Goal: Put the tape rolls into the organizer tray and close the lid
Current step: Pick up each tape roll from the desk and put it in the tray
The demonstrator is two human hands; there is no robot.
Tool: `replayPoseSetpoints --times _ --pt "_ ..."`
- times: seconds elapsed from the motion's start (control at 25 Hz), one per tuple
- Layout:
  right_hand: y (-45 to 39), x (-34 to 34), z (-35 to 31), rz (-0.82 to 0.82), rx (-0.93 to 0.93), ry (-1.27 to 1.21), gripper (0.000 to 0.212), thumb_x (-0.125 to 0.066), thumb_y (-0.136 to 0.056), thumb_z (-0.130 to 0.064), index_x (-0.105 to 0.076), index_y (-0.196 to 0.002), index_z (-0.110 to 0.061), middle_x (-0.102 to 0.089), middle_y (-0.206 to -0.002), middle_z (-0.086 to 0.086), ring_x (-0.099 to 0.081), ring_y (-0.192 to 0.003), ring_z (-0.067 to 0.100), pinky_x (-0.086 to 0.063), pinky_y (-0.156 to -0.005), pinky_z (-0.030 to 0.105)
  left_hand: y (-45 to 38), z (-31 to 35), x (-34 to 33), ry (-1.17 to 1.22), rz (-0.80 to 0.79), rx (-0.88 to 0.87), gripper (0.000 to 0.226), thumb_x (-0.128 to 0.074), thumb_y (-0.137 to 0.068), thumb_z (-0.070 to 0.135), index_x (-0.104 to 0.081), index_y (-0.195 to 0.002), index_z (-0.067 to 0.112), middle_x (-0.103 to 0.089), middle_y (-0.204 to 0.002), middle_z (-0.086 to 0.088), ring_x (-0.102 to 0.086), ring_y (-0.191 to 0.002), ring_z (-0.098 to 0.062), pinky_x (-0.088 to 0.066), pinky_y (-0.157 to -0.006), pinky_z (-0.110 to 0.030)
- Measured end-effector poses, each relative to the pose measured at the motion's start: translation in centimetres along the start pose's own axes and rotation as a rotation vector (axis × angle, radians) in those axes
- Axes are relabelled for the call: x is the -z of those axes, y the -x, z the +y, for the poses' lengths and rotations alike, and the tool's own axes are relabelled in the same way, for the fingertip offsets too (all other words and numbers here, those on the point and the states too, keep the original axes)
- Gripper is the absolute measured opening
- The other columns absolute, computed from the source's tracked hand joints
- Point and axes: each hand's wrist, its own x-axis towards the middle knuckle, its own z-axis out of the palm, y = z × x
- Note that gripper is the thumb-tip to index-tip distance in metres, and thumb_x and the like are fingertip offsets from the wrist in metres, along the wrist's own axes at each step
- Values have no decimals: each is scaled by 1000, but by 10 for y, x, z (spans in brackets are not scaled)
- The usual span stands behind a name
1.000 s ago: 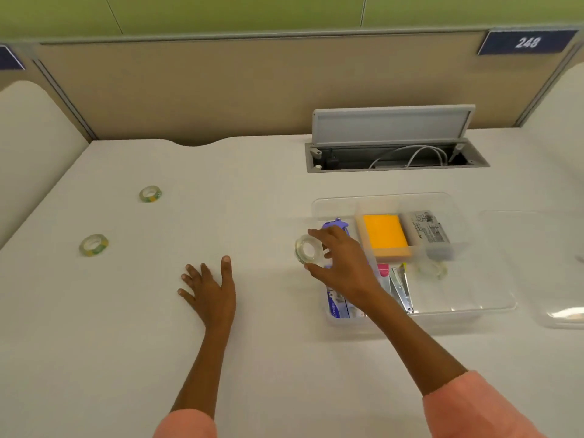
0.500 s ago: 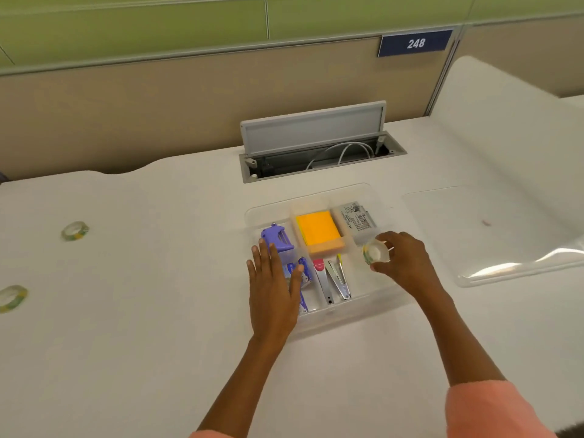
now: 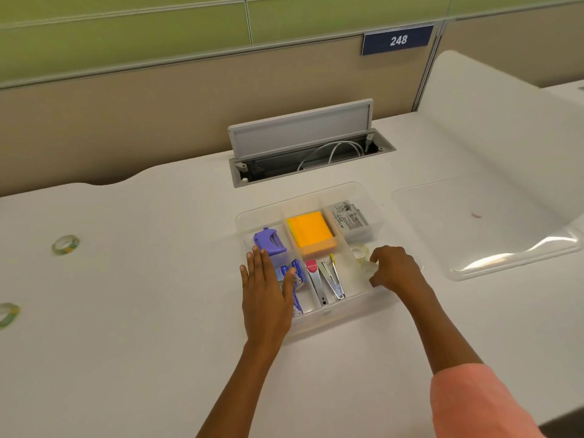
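Note:
The clear organizer tray [image 3: 346, 187] sits mid-table with its lid off. My right hand [image 3: 396, 270] reaches into the tray's near right compartment, fingertips curled on a clear tape roll [image 3: 369, 267] held low inside it. Just behind it in that compartment lies another clear tape roll [image 3: 360, 250]. My left hand [image 3: 264, 290] rests flat and open on the tray's left edge, holding nothing. Two green-edged tape rolls lie on the table far to the left, one [image 3: 65, 245] farther back and one [image 3: 8, 314] at the frame's edge. The clear lid [image 3: 483, 229] lies to the right of the tray.
The tray also holds a purple dispenser [image 3: 268, 241], orange sticky notes [image 3: 311, 232], a grey box [image 3: 349, 219] and metal clippers [image 3: 331, 279]. Behind the tray an open cable hatch [image 3: 303, 143] with white cables stands up. A beige partition runs along the table's back.
My right hand carried the clear roll from the tray's left side across to the right compartment and lowered it in. My left hand moved from the table onto the tray's left edge.

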Motion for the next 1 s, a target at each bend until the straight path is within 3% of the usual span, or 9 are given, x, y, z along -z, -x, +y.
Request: replayPoseSetpoints --times 0.44,0.6,0.76,1.0 --pt "3 -3 -3 25 42 1 46 -70 -71 -5 -57 -116 -4 -59 -117 20 -56 -109 36 -46 -85 34 1 4 5 61 14 -32 70 -36 -93 41 1 -145 15 -2 -158 -5 1 -146 -18 1 -117 -28" --pt "9 3 -5 191 107 -98 39 -69 -77 -11 -60 -115 -6 -62 -119 18 -54 -112 35 -44 -90 38 2 0 20 206 40 -22 68 -36 -92 41 0 -145 17 -2 -158 -1 4 -145 -15 1 -113 -24" --pt "18 12 -41 358 307 -238 28 -64 -83 -10 -63 -111 -8 -62 -122 17 -57 -113 33 -46 -94 42 5 -49 51 136 146 67 66 -34 -93 43 -3 -146 20 -1 -158 3 6 -145 -15 -6 -117 -34" --pt "38 -27 -149 179 710 -181 32 -60 -87 -13 -58 -118 -10 -58 -124 12 -51 -117 27 -39 -98 33 26 -155 106 -55 228 245 66 -31 -93 43 -7 -146 12 -5 -158 -4 3 -145 -18 -5 -118 -35"
